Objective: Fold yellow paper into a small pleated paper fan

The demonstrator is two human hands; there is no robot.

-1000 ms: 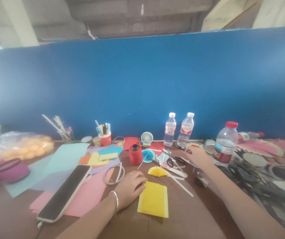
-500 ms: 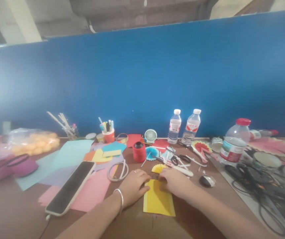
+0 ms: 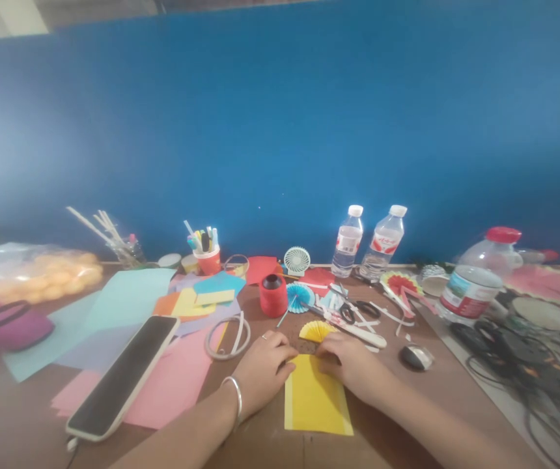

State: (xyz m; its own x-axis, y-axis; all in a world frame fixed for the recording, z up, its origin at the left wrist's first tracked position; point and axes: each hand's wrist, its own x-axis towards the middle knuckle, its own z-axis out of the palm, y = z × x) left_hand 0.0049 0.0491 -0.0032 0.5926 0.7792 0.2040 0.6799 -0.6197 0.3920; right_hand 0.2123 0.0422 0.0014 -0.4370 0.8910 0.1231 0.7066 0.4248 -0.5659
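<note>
A yellow sheet of paper (image 3: pixel 316 400) lies on the brown table before me, with paler strips along its side edges. My left hand (image 3: pixel 266 365), wearing a ring and a silver bangle, has thumb and fingers closed at the sheet's upper left corner. At the upper right corner my right hand (image 3: pixel 355 368) curls its fingers onto the paper; its fingertips are partly hidden. Just beyond the sheet rests a pleated yellow paper fan (image 3: pixel 316 331). Farther back stand a red thread spool (image 3: pixel 273 296) and a blue pleated paper rosette (image 3: pixel 299 298).
Coloured paper sheets (image 3: pixel 172 387) and a phone (image 3: pixel 124 378) lie left. Scissors (image 3: pixel 353 311), a utility knife (image 3: pixel 365 337) and a computer mouse (image 3: pixel 417 357) lie right. Water bottles (image 3: pixel 348 241), a large red-capped bottle (image 3: pixel 475 280) and cables (image 3: pixel 509 352) stand or lie farther off.
The view has tipped downward, so more of the table and less of the ceiling shows. Both hands stay at the sheet's top corners with little visible movement.
</note>
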